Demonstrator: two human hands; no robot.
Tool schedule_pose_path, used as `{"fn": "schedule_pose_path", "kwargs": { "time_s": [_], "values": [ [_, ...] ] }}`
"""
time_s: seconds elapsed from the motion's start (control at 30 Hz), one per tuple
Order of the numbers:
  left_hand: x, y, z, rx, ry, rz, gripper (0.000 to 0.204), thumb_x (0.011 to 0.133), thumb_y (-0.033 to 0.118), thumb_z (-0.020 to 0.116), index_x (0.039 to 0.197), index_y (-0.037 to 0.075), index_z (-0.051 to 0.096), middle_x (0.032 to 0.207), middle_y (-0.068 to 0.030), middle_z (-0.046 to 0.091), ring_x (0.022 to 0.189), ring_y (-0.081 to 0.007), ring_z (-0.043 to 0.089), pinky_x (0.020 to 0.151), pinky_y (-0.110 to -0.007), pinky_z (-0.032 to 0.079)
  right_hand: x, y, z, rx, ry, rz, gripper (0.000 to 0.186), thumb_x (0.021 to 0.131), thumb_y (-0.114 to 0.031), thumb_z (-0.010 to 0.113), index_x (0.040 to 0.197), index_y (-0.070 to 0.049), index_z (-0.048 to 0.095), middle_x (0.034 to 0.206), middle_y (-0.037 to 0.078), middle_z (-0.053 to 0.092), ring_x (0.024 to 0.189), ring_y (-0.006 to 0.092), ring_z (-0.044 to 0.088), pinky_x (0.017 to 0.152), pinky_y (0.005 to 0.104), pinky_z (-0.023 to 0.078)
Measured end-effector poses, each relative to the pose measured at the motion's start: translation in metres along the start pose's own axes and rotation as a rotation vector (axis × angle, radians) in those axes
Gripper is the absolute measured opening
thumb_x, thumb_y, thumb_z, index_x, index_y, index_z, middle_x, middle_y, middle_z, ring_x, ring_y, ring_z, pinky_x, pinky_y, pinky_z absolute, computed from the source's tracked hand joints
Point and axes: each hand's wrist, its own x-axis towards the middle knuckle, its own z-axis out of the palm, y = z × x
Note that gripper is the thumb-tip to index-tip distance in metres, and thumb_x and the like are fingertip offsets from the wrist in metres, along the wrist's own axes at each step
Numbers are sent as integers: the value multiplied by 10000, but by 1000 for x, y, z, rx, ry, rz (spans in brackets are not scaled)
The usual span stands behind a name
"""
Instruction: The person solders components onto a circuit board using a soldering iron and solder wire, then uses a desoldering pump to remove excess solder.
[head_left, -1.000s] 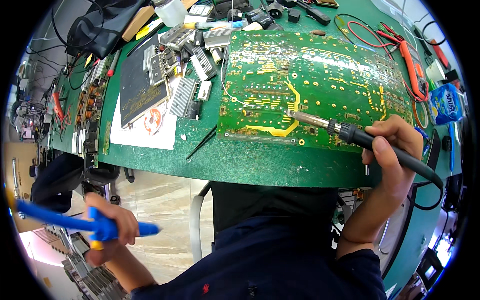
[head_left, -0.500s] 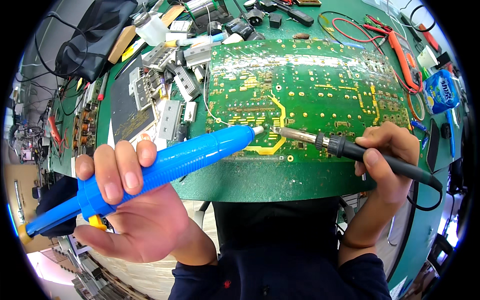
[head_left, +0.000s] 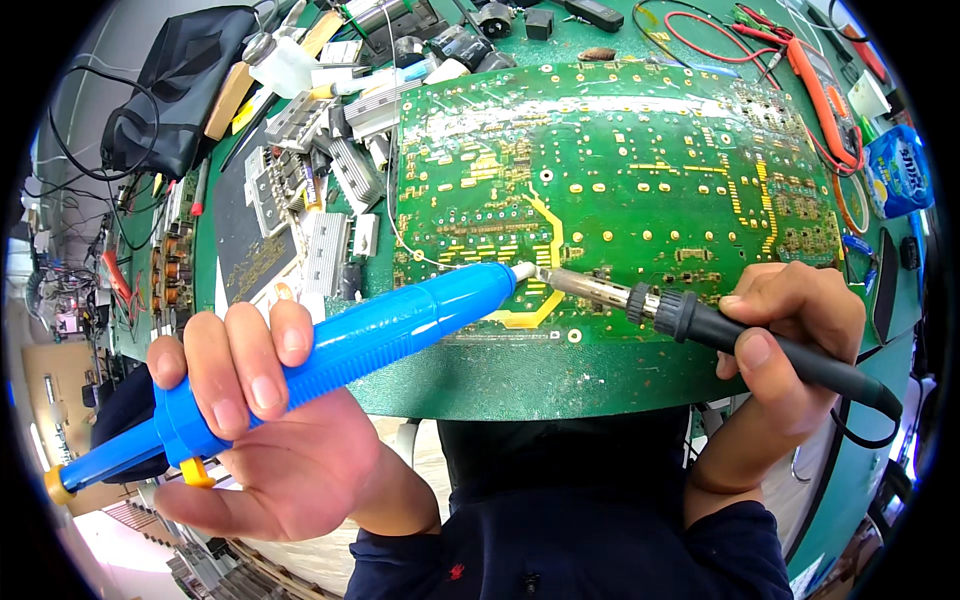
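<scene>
My left hand (head_left: 270, 430) is wrapped round a blue desoldering pump (head_left: 390, 325), its thumb by the yellow button. The pump's pale nozzle points at the green circuit board (head_left: 630, 215), near the lower part of a bent gold track. In my right hand (head_left: 795, 330) is a soldering iron (head_left: 690, 318) with a black handle, held like a pen. Its metal tip meets the same spot, close beside the nozzle; whether the two touch, I cannot tell. The board lies flat with its solder joints facing up.
Metal heat sinks (head_left: 326, 252) and loose parts crowd the board's left side, with a clear bottle (head_left: 278, 62) behind. A thin wire crosses the board's left edge. An orange multimeter (head_left: 822, 100) and a blue packet (head_left: 898, 172) lie right on the green table (head_left: 470, 385).
The view has shifted slightly, so the board sits a little further left. Pump nozzle and iron tip have drawn nearer each other over the board. Both grips stay the same.
</scene>
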Motion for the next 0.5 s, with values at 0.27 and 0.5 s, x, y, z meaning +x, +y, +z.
{"fn": "schedule_pose_path", "kwargs": {
  "time_s": [0.27, 0.5],
  "values": [
    [2, -5, 4, 114, -57, 37, 533, 845, 414, 660, 1074, 18, 385, 816, -17, 438, 763, -145, 447, 779, -321, 335, -1, 3, 1, 49, 21, -27, 240, 610, -41, 682, 792, 79, 583, 684, 177, 614, 542, 174, 543, 510, 241, 390],
    [4, -7, 0, 114, -132, 53, 544, 860, 455, 634, 1060, 1, 410, 781, -8, 443, 739, -136, 447, 724, -297, 351, -3, 4, -3, 47, -29, -74, 267, 620, -33, 683, 844, 66, 576, 708, 171, 617, 568, 177, 547, 542, 255, 409]
  ]
}}
